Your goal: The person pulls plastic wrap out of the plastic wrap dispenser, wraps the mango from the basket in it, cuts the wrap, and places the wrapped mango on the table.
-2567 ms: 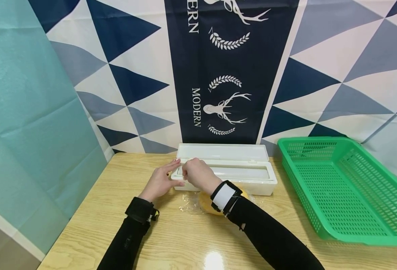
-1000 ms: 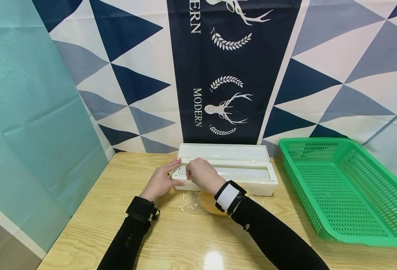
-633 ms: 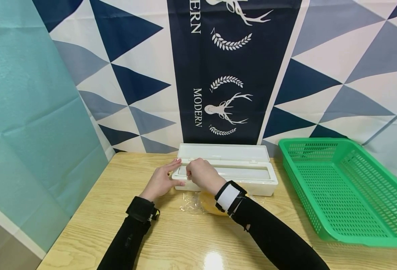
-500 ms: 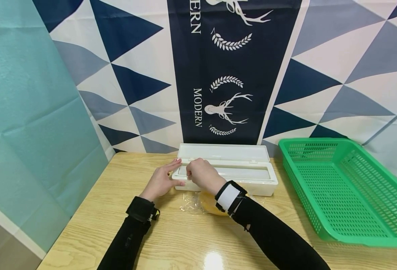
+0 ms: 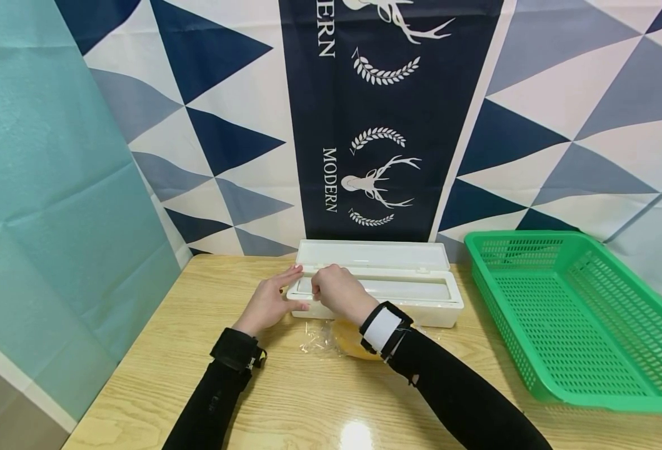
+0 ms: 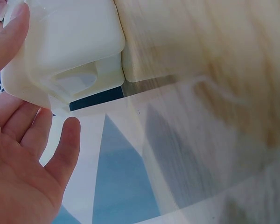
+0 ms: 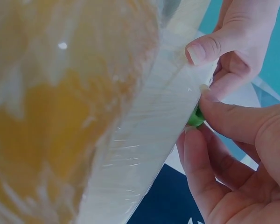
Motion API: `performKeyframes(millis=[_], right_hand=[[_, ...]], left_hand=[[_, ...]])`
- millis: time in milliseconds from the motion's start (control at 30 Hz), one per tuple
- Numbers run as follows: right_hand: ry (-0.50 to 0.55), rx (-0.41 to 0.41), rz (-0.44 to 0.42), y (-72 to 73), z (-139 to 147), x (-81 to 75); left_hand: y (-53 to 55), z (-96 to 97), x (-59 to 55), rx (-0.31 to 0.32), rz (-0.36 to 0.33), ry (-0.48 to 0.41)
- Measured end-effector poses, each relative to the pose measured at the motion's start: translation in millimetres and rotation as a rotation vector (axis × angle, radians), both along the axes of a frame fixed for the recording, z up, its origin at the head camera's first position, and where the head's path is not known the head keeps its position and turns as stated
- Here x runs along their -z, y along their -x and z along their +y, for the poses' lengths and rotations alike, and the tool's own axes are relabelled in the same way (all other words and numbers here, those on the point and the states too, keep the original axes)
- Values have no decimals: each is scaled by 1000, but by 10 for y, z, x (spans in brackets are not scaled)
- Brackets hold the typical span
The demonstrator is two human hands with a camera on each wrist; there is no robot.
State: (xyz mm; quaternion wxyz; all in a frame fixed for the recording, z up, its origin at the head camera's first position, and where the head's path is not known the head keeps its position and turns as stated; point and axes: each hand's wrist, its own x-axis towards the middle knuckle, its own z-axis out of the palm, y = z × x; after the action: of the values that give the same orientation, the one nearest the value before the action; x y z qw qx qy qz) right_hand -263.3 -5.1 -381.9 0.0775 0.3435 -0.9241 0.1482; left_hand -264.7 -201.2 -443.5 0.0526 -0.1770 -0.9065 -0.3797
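A long white cling film dispenser [image 5: 409,312] lies on the table, its lid [image 5: 372,255] raised at the back. My left hand [image 5: 265,305] holds its left end, thumb on the front side and fingers at the far side; in the left wrist view the end of the dispenser [image 6: 79,35] sits between them. My right hand [image 5: 336,290] is over the left part of the top edge. Seen from the right wrist, its thumb and fingers pinch a small green slider [image 7: 196,116] at the dispenser's edge. Clear film [image 7: 130,158] covers the front, with a yellow rounded thing [image 7: 60,130] under film close by.
The yellow thing [image 5: 349,340] rests on the wooden table [image 5: 302,400] before the dispenser, partly hidden by the right wrist, with crumpled film [image 5: 318,340] at its left. A green plastic basket [image 5: 595,325] stands to the right. Patterned cloth [image 5: 240,125] hangs behind.
Since the oldest frame my right hand has shifted very slightly to the right along the dispenser. Over the last second both hands stay nearly still.
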Motion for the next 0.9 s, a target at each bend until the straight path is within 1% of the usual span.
performKeyframes(millis=[233, 567, 900], right_hand=[[-2, 0, 4, 0, 2, 1], [-15, 7, 2, -6, 12, -12], [-24, 7, 4, -4, 25, -15]], left_hand=[[-6, -2, -6, -2, 9, 10], [-5, -4, 3, -5, -3, 10], [-13, 10, -10, 3, -7, -10]])
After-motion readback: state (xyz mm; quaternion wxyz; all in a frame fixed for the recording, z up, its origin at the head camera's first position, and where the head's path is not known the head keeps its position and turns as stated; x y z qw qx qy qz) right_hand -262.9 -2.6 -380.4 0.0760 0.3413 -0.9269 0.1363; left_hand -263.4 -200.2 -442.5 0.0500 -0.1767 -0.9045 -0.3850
